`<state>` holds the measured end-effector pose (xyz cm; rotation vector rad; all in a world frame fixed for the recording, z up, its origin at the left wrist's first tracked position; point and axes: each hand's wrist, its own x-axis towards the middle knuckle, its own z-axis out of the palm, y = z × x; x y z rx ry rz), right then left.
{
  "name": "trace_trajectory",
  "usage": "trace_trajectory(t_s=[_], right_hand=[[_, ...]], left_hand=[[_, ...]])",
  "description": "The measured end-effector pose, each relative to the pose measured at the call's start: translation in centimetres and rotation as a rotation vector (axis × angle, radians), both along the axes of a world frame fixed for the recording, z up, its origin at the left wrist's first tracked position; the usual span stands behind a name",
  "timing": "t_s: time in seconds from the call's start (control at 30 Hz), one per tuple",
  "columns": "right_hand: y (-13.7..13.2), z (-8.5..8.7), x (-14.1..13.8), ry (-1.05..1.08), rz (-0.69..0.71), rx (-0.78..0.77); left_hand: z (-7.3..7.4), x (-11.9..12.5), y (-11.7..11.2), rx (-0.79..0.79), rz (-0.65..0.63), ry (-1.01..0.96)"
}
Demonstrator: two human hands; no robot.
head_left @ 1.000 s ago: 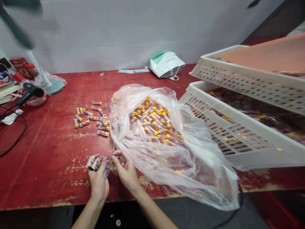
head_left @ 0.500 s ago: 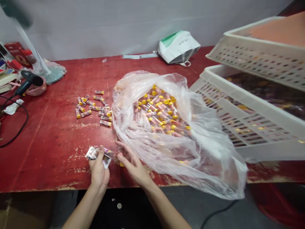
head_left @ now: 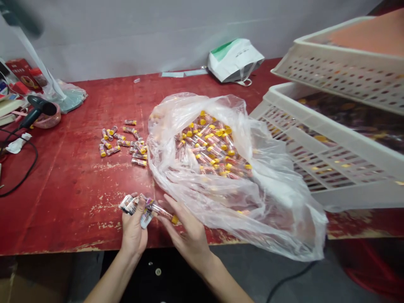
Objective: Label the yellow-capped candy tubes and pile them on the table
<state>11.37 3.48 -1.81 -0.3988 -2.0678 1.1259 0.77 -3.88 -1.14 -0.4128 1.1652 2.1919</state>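
Note:
My left hand (head_left: 135, 229) is closed around a few small glossy printed slips (head_left: 128, 204), thumb on top; some corners stick out on both sides. A small clear tube with a yellow cap (head_left: 164, 211) lies between my hands, its far end against the slips and its cap pointing right. My right hand (head_left: 189, 231) has its fingers and thumb on either side of this tube. Just beyond my right hand, an open clear plastic bag (head_left: 277, 181) holds many similar yellow-capped tubes (head_left: 213, 143). A loose group of tubes (head_left: 120, 143) lies on the table left of the bag.
White perforated crates (head_left: 347, 168) are stacked at the right, with tubes inside the lower one. A white and green bag (head_left: 236, 61) lies by the wall. On the left are a handheld scanner (head_left: 41, 105), a tape roll (head_left: 49, 120) and a black cable (head_left: 33, 168) on the red table (head_left: 69, 181).
The tube now shows clearly between my hands, tilted with its cap to the right. My right hand has shifted right and slightly down; my left hand has moved slightly right with the slips.

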Motion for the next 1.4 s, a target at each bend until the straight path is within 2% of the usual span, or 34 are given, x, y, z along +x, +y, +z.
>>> trace_trajectory(t_s=[0.13,0.3,0.4,0.53,0.6,0.7,0.73,0.77,0.87,0.93,1.03,1.2,1.4], right_hand=[[-0.5,0.2,0.0,-0.007,-0.044,0.008],[-0.4,0.2,0.1,-0.069,-0.092,0.131],[-0.5,0.4,-0.1,-0.034,-0.119,0.068],[-0.6,0.5,-0.1,-0.013,-0.156,-0.023],[-0.2,0.6,0.4,-0.055,-0.059,-0.058],[0.9,0.6,1.3,-0.13,0.228,-0.105],[1.1,0.4,1.5,-0.122,0.275,-0.097],[1.3,0.2,1.5,-0.091,0.272,-0.085],[1.2,-0.6,1.0,0.046,0.072,-0.069],[0.9,-1.0,0.4,0.079,0.009,-0.049],[0.6,-1.3,-0.3,0.11,0.033,-0.026],[0.7,-2.2,-1.5,0.185,-0.028,-0.06],[1.9,-4.1,-5.3,0.176,-0.081,-0.186]], left_hand=[[0.1,0.4,-0.2,0.001,-0.097,0.003],[0.1,0.4,-0.4,-0.003,-0.092,-0.01],[0.1,0.8,-0.4,-0.012,-0.094,-0.008],[0.1,1.1,-0.3,-0.008,-0.167,0.004],[0.1,0.9,-0.2,-0.016,-0.174,0.009],[0.1,0.5,-0.4,-0.035,-0.17,0.017],[0.1,0.5,-0.5,-0.04,-0.175,0.018],[0.1,0.6,-0.5,-0.046,-0.183,0.017],[0.0,1.2,-0.7,-0.071,-0.228,0.011],[-0.1,1.6,-0.8,-0.081,-0.231,0.023],[-0.4,1.7,-0.9,-0.084,-0.211,0.052],[-1.1,0.9,-0.6,-0.072,-0.194,0.064],[-2.0,-1.5,0.7,-0.017,-0.141,0.067]])
